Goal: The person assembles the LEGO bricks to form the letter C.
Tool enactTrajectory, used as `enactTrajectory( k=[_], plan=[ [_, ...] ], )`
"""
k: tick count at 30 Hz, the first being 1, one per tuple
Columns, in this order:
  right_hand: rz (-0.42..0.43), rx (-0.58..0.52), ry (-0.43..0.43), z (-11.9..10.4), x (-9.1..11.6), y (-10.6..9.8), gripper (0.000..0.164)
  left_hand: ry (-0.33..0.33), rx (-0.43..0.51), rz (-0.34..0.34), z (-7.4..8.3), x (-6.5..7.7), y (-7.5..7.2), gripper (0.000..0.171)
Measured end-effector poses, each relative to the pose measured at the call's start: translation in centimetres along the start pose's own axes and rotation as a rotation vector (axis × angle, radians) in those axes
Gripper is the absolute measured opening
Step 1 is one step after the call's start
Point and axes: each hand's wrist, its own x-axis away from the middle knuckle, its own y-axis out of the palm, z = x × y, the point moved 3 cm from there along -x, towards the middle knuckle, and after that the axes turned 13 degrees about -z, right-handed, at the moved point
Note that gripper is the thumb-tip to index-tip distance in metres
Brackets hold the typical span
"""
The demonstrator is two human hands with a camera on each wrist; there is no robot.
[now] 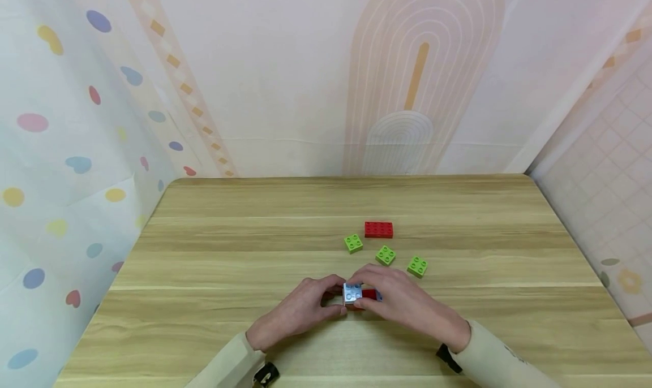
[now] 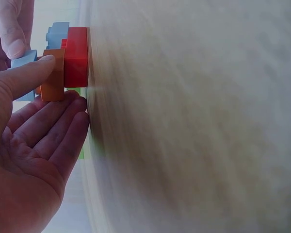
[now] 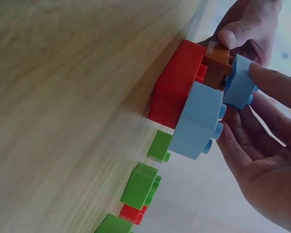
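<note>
A red brick (image 3: 177, 85) lies on the table with an orange brick (image 3: 217, 65) on one end and a light blue brick (image 3: 196, 119) on the other. My left hand (image 1: 305, 306) grips the orange brick between thumb and fingers, its fingertips low beside the red brick. Thumb and fingers of my right hand (image 1: 394, 294) pinch a second light blue brick (image 3: 241, 81) over the orange one. That brick sits slightly tilted, and a narrow gap with studs shows beneath it. From the head view, my right hand hides much of the red brick.
Beyond the hands, three small green bricks (image 1: 385, 255) lie spread on the wooden table (image 1: 229, 252). A longer red brick (image 1: 378, 229) is behind them, studs up. Patterned cloth (image 1: 285, 82) hangs along the table's back and sides.
</note>
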Motion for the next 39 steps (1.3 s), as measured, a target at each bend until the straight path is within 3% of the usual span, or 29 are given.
enactTrajectory(
  k=[19, 29, 39],
  plan=[
    [-0.023, 0.009, -0.028, 0.09, -0.32, 0.15, 0.022, 0.011, 0.023, 0.001, 0.11, -0.09, -0.08, 0.032],
    [-0.071, -0.015, 0.003, 0.45, -0.41, 0.34, 0.024, 0.002, 0.031, -0.014, 0.02, -0.04, -0.01, 0.032],
    [-0.058, -0.030, 0.042, 0.59, -0.29, 0.31, 0.030, 0.006, 0.023, -0.005, 0.04, -0.14, -0.04, 0.033]
  ],
)
